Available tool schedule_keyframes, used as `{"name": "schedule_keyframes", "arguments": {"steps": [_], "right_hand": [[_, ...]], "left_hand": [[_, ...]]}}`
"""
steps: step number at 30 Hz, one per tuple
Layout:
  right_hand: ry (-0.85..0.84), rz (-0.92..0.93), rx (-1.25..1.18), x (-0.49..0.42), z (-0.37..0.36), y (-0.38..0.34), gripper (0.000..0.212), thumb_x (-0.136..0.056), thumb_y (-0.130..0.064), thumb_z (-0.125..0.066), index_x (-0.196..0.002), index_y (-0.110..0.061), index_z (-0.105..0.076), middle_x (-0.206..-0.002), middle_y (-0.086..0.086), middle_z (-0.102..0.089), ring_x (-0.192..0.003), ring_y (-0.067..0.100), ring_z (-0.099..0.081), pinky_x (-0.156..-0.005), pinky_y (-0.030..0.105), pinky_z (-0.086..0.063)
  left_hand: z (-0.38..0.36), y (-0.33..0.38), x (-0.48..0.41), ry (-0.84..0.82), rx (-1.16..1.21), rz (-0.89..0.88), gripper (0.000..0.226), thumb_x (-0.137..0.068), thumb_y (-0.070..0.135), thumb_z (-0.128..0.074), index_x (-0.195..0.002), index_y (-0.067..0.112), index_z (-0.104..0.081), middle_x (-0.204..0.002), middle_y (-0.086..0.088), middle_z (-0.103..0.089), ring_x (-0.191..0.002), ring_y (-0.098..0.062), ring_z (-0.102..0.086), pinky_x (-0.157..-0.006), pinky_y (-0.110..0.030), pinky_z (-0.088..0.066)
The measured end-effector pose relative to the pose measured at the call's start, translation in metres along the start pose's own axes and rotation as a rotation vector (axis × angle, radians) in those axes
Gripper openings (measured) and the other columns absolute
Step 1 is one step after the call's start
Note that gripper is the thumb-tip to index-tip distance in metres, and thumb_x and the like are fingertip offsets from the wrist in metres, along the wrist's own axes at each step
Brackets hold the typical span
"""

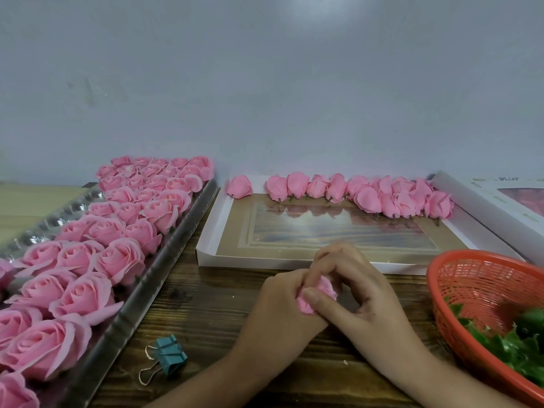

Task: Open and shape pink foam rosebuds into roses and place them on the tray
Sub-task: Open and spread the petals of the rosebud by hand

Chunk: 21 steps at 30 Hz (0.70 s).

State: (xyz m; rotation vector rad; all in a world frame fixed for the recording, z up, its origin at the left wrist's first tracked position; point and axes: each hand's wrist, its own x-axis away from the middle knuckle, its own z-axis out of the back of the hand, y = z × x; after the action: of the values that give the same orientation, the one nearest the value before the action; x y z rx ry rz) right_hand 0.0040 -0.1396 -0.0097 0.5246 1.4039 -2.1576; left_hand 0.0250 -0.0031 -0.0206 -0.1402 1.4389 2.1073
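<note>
Pink foam rosebud [325, 287]: matte, soft, outer petals crumpled and partly loosened, mostly hidden by fingers. It is held just over the wooden table [206, 316], front centre. Left hand [282, 307] curls round its base. Right hand [363, 293] pinches a petal, thumb across the front. Opened roses [85, 295] fill the tray [141, 298] at left. Closed buds [368, 198] line the far edge of the white box [203, 248].

The rosebud [325, 287] I hold is matt pink foam, like the roses [117, 260] on the glossy, silvery plastic tray [182, 231]. My worktop [206, 313] is dark, rough-grained wood. The box lid [209, 228] is white card, brown inside, with a shiny clear window [338, 231]. The basket [477, 278] is orange plastic mesh, its leaves [515, 346] glossy green. The binder clip [173, 353] is matt teal metal.
</note>
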Motion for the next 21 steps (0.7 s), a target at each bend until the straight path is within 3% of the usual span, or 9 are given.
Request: {"name": "schedule_keyframes", "arguments": {"steps": [4, 12, 15, 21], "right_hand": [[0.011, -0.021, 0.060, -0.0006, -0.0014, 0.0020, 0.010, -0.085, -0.037, -0.064, -0.085, -0.027, -0.063, -0.089, -0.007, -0.056, -0.083, 0.015, -0.053, -0.069, 0.016, -0.038], [-0.021, 0.017, 0.009, -0.0007, 0.0015, 0.0013, 0.006, -0.086, -0.037, -0.066, -0.083, -0.032, -0.064, -0.092, -0.009, -0.056, -0.091, 0.016, -0.057, -0.077, 0.015, -0.041], [-0.022, 0.036, -0.010, -0.0006, 0.0019, -0.0007, 0.004, -0.085, -0.037, -0.067, -0.084, -0.034, -0.065, -0.092, -0.009, -0.056, -0.090, 0.017, -0.058, -0.077, 0.017, -0.042], [0.018, -0.006, 0.093, -0.0004, -0.0009, 0.0003, 0.011, -0.086, -0.037, -0.064, -0.085, -0.026, -0.064, -0.088, -0.009, -0.056, -0.084, 0.013, -0.055, -0.070, 0.014, -0.038]], "left_hand": [[-0.0028, -0.0004, 0.0003, 0.044, -0.070, -0.018, 0.015, -0.074, 0.041, -0.054, -0.065, 0.053, -0.053, -0.066, 0.031, -0.059, -0.064, 0.011, -0.057, -0.053, -0.002, -0.038], [0.0041, 0.0021, -0.0009, -0.065, 0.105, 0.020, 0.025, -0.077, 0.020, -0.069, -0.066, 0.038, -0.056, -0.062, 0.019, -0.061, -0.062, 0.004, -0.058, -0.054, -0.006, -0.040], [0.0055, 0.0027, -0.0003, -0.106, 0.145, 0.018, 0.023, -0.076, 0.021, -0.069, -0.068, 0.040, -0.059, -0.064, 0.015, -0.062, -0.064, 0.000, -0.060, -0.057, -0.007, -0.042], [-0.0020, -0.0001, 0.0002, 0.056, -0.063, 0.009, 0.016, -0.075, 0.038, -0.058, -0.063, 0.048, -0.054, -0.064, 0.026, -0.060, -0.061, 0.008, -0.057, -0.052, -0.004, -0.037]]}}
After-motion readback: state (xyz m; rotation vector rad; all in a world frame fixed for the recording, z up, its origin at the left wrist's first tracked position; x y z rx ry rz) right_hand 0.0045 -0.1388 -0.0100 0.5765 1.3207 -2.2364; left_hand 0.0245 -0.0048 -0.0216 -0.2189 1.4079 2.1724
